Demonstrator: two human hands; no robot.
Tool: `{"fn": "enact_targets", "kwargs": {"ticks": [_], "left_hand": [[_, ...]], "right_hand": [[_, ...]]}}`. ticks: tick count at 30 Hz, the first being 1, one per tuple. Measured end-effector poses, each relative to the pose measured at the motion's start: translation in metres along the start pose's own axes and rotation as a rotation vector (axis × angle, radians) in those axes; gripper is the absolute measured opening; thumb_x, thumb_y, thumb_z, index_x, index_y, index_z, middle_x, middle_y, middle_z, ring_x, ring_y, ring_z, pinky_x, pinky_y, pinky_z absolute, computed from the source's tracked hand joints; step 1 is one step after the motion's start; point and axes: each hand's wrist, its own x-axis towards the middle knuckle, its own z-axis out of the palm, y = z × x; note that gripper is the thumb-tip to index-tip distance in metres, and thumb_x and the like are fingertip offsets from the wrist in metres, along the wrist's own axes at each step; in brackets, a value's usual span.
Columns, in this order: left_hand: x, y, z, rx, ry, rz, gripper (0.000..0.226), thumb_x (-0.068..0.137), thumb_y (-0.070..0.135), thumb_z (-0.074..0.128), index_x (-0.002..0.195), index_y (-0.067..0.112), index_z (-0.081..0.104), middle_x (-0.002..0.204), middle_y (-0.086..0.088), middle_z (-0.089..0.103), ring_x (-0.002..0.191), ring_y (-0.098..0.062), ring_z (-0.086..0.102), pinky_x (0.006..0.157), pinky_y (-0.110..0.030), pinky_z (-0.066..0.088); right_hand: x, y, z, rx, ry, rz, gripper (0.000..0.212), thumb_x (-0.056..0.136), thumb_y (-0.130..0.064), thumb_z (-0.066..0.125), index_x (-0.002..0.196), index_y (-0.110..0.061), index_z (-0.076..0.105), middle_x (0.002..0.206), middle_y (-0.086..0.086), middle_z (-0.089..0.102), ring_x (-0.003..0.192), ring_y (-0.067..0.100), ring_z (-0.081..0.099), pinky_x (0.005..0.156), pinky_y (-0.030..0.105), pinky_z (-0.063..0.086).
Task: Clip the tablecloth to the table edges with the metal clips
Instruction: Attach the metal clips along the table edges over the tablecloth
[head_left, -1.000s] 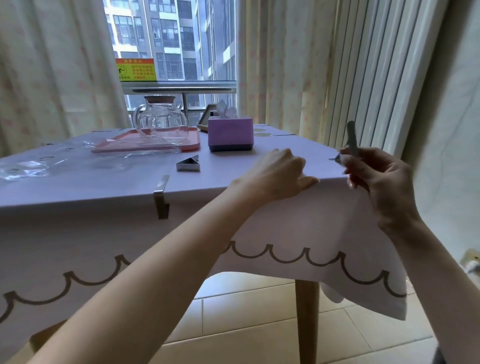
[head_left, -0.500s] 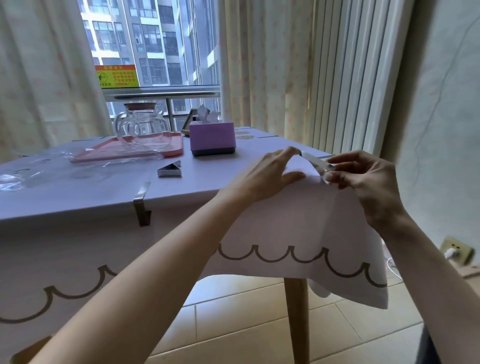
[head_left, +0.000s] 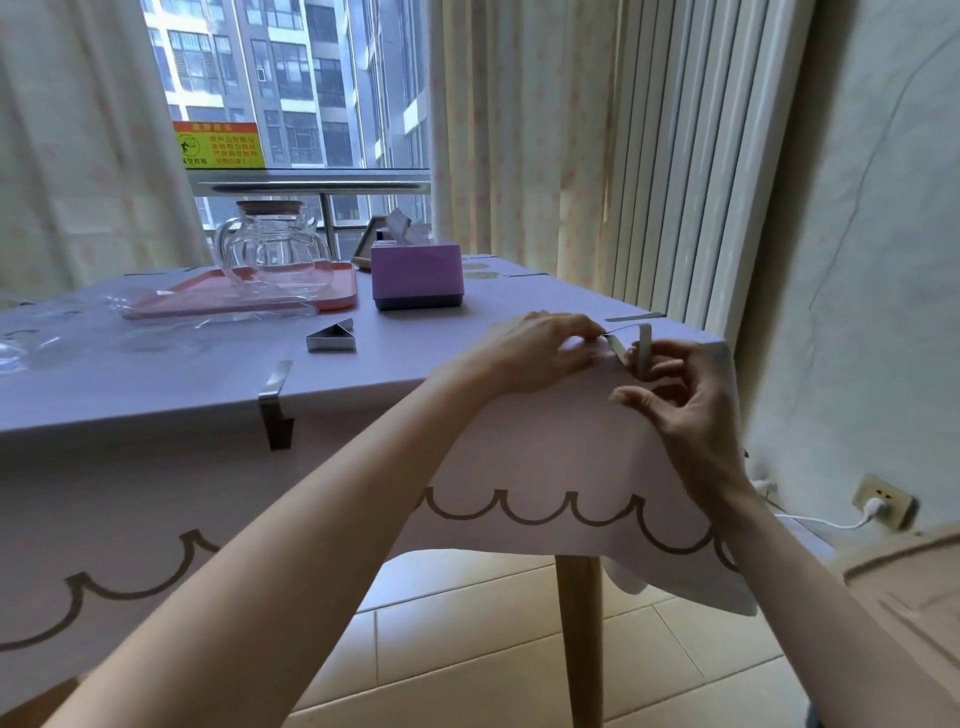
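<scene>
The purple tablecloth (head_left: 545, 441) lay over the bench (head_left: 579, 639) and hung down the near side, with a wavy brown line along its hem. Both hands were at the near right corner of the bench.

The left hand (head_left: 540, 348) lay palm down on the tablecloth right at the edge. Its fingers (head_left: 582, 325) were a little bent and pressed the cloth flat. Their tips reached one end of the metal clip (head_left: 645, 348). I could not tell if they held that end or only touched it.

The right hand (head_left: 691, 395) was just beside the left one. Its thumb and fingers pinched the metal clip, which stood up at the corner, bent like a letter V. Its low end sat at the cloth on the bench edge.

A second clip (head_left: 275, 405) was already hooked over the near edge, well to the left, and gripped the cloth there. A third clip (head_left: 332, 336), folded like a triangle, lay loose on top of the bench.

Farther back sat a purple tissue box (head_left: 417, 278). Left of it, a glass teapot (head_left: 272, 249) stood on a pink tray (head_left: 332, 296). Some clear plastic wrap (head_left: 52, 332) lay at the far left.

A wall socket (head_left: 883, 506) with a white plug was low on the wall to the right.
</scene>
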Motion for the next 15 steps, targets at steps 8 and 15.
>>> {"fn": "enact_targets", "kwargs": {"ticks": [8, 15], "left_hand": [[0.0, -0.001, -0.001, -0.071, -0.079, -0.005, 0.04, 0.096, 0.043, 0.04, 0.134, 0.029, 0.046, 0.136, 0.001, 0.052, 0.124, -0.021, 0.048, 0.101, -0.043, 0.039], [-0.002, 0.001, -0.004, -0.022, -0.136, 0.047, 0.037, 0.1, 0.036, 0.034, 0.137, 0.038, 0.038, 0.137, 0.003, 0.05, 0.123, -0.018, 0.045, 0.098, -0.036, 0.037]], "right_hand": [[0.0, 0.007, 0.002, -0.12, 0.116, -0.163, 0.025, 0.079, -0.019, 0.071, 0.101, -0.006, 0.069, 0.106, 0.005, 0.065, 0.1, 0.022, 0.059, 0.083, 0.023, 0.048], [-0.001, 0.003, -0.013, -0.076, 0.108, -0.173, 0.024, 0.083, -0.023, 0.069, 0.097, -0.003, 0.066, 0.1, 0.012, 0.067, 0.098, 0.019, 0.064, 0.085, 0.02, 0.049]]}}
